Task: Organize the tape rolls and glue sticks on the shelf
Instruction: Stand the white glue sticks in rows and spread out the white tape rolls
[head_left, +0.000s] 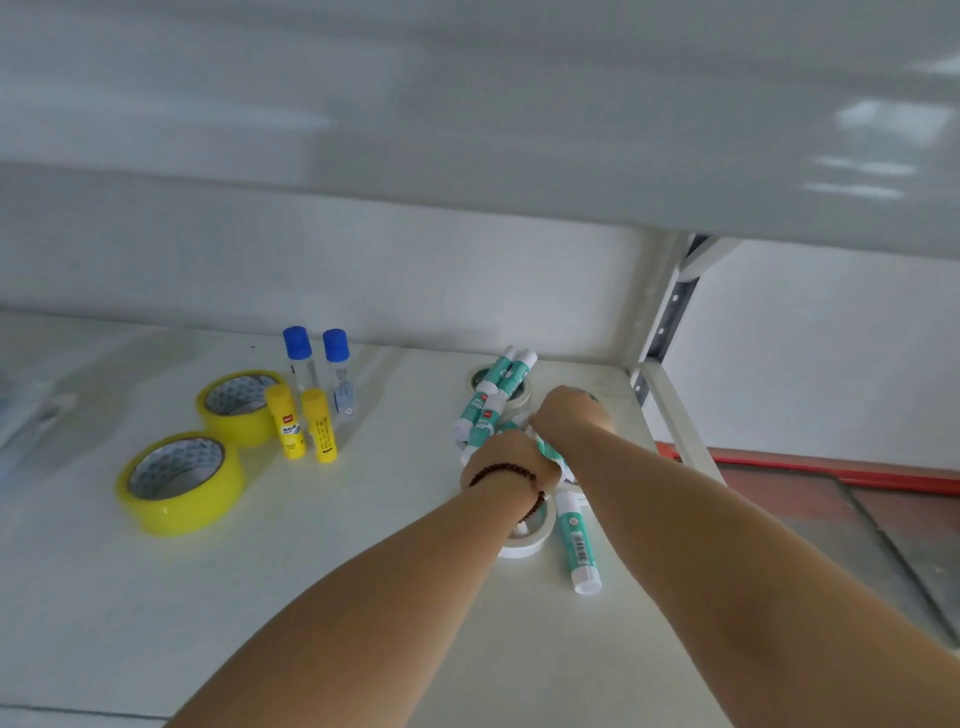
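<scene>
Teal glue sticks (480, 410) heaped under both hands, left hand (511, 462) apparently gripping some, right hand (571, 410) fingers hidden, grip unclear.

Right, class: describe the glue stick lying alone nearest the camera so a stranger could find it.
Start at the white shelf and go to the right hand. Below that forearm lies a teal-and-white glue stick, beside a white tape roll. Unlike the heaped teal sticks, it lies alone.

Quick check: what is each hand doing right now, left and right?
Left hand: closed on teal glue sticks.
Right hand: fingers curled down into the same pile; grip cannot be told.
</scene>
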